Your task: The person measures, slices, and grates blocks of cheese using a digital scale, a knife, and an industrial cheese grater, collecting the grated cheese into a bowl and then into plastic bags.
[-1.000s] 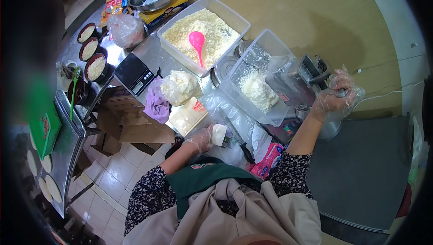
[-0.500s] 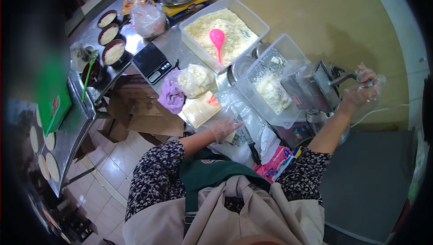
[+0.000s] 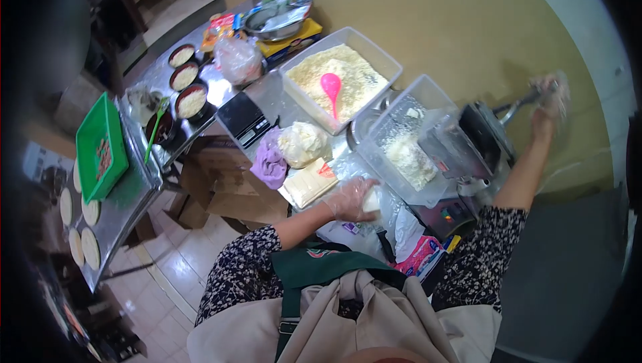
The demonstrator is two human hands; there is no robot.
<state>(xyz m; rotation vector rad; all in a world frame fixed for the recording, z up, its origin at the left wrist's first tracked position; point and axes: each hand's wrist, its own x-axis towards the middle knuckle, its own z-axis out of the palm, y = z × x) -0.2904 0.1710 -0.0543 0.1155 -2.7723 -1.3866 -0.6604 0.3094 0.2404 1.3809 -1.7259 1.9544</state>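
My left hand [image 3: 350,199], in a clear plastic glove, is closed around a white block, apparently cheese [image 3: 372,201], above the plastic-covered table. Far right, my gloved right hand [image 3: 552,99] grips the end of the lever [image 3: 518,105] of a grating machine [image 3: 483,137]. The lever stands raised. Under the machine's chute, a clear tub [image 3: 372,137] holds a heap of white gratings [image 3: 409,159]. A large pale block in a wrapper [image 3: 311,184] lies left of my left hand. A knife [image 3: 386,246] is partly hidden below that hand.
Behind stands a tub of pale crumbs [image 3: 314,72] with a pink spoon [image 3: 331,89]. A kitchen scale [image 3: 244,119], purple cloth [image 3: 269,159] and bagged white mass [image 3: 302,144] are at left. Bowls [image 3: 192,102] and a green tray [image 3: 100,146] sit farther left.
My left hand has lifted from the table by the knife, now with the white block in it. My right hand has swung the lever up and outward. The view has shifted slightly.
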